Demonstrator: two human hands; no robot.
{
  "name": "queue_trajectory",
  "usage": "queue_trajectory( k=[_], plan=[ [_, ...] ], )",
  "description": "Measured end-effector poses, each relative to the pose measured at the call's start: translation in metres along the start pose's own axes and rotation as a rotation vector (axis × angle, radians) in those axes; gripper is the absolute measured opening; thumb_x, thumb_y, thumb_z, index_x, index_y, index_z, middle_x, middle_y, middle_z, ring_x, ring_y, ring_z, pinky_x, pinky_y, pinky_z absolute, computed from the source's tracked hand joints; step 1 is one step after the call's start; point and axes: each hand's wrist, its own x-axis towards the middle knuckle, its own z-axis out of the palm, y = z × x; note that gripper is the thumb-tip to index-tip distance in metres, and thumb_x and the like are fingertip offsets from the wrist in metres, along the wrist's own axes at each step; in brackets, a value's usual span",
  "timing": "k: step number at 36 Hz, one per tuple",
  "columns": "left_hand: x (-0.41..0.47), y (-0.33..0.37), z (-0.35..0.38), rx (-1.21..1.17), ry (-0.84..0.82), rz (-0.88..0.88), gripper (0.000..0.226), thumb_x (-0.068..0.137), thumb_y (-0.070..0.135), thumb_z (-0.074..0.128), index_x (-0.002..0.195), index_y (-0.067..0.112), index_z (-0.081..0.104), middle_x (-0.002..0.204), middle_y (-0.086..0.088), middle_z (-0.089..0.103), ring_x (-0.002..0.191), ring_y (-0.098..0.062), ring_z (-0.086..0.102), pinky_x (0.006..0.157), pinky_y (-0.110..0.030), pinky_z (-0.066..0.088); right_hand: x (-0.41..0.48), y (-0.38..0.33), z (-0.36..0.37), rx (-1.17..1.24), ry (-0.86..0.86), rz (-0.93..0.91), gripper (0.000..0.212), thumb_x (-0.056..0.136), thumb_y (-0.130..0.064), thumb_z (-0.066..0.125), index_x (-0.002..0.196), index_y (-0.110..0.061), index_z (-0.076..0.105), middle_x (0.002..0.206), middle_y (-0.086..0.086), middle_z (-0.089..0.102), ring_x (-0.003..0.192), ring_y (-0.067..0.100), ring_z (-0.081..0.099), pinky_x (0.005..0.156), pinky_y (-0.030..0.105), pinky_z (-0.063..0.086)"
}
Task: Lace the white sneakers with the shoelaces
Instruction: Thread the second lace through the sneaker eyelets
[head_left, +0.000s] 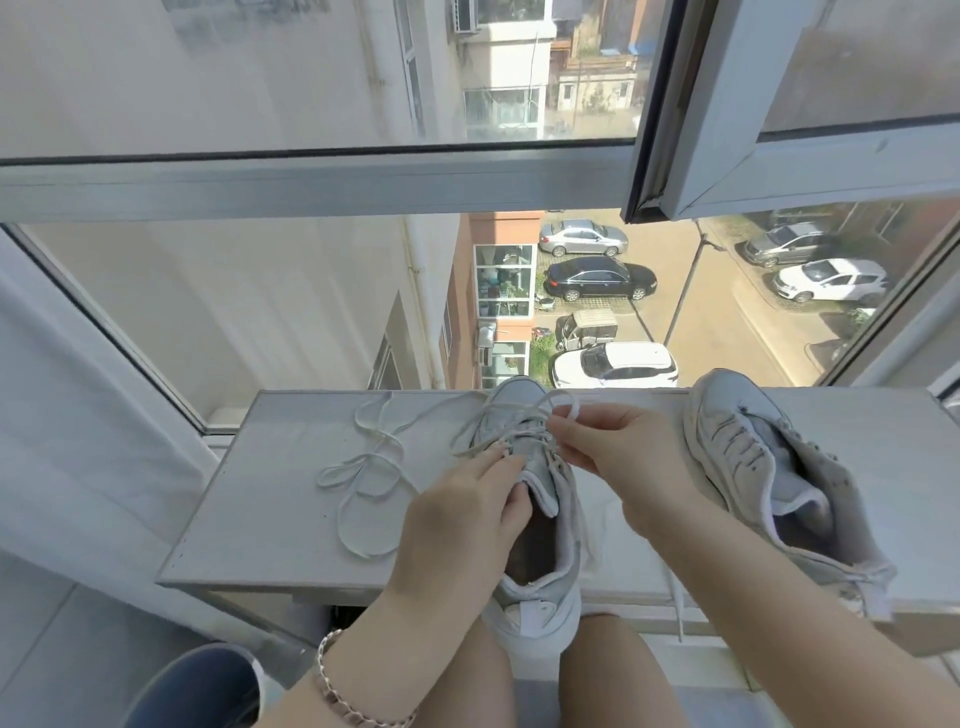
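head view | looks forward and down | close over windowsill (270, 499)

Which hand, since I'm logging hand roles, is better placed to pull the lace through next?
Probably right. The right hand pinches the shoelace above the eyelets, while the left hand holds the sneaker steady.

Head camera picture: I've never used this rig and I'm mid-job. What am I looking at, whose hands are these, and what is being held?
There is no robot: one camera worn on a person's head looks down at their two bare hands. Two white sneakers stand on the white window ledge. The left hand steadies the middle sneaker at its tongue; the fingers of the right hand pinch a loop of its shoelace above the eyelets. More lace trails left across the ledge. The second sneaker sits to the right, untouched.
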Motion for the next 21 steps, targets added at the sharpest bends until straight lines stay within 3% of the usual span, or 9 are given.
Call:
queue_trajectory(
  k=[6, 10, 17, 21],
  plan=[
    [-0.001, -0.003, 0.003, -0.045, 0.016, 0.019, 0.036, 0.079, 0.026, 0.045, 0.090, 0.012, 0.076, 0.098, -0.006, 0.073, 0.079, -0.015, 0.071, 0.054, -0.023, 0.055, 0.006, 0.004, 0.000, -0.196, 0.018, -0.065, 0.018, 0.077, -0.007, 0.074, 0.064, -0.018, 0.069, 0.063, 0.002, 0.068, 0.067, 0.018, 0.065, 0.074, 0.029, 0.057],
    [-0.002, -0.005, 0.004, -0.042, 0.039, 0.054, 0.036, 0.080, 0.025, 0.045, 0.092, 0.010, 0.075, 0.099, -0.008, 0.073, 0.078, -0.016, 0.071, 0.052, -0.024, 0.056, 0.008, 0.004, 0.001, -0.300, 0.025, -0.096, 0.018, 0.076, -0.014, 0.077, 0.063, -0.023, 0.069, 0.065, -0.001, 0.067, 0.063, 0.013, 0.060, 0.073, 0.033, 0.055],
    [-0.003, -0.008, 0.008, -0.037, 0.082, 0.081, 0.037, 0.083, 0.026, 0.044, 0.095, 0.009, 0.074, 0.101, -0.009, 0.072, 0.081, -0.019, 0.072, 0.053, -0.030, 0.058, 0.005, 0.013, 0.001, -0.316, 0.042, -0.138, 0.017, 0.076, -0.018, 0.077, 0.062, -0.025, 0.069, 0.065, 0.000, 0.068, 0.058, 0.009, 0.056, 0.067, 0.030, 0.051],
    [-0.004, -0.009, 0.009, -0.062, 0.087, 0.074, 0.037, 0.083, 0.027, 0.044, 0.096, 0.010, 0.074, 0.101, -0.009, 0.072, 0.083, -0.019, 0.071, 0.057, -0.028, 0.058, 0.006, 0.017, 0.001, -0.418, 0.034, -0.202, 0.009, 0.074, -0.019, 0.078, 0.068, -0.021, 0.071, 0.064, -0.004, 0.068, 0.055, 0.003, 0.058, 0.056, 0.015, 0.046]
  ],
)
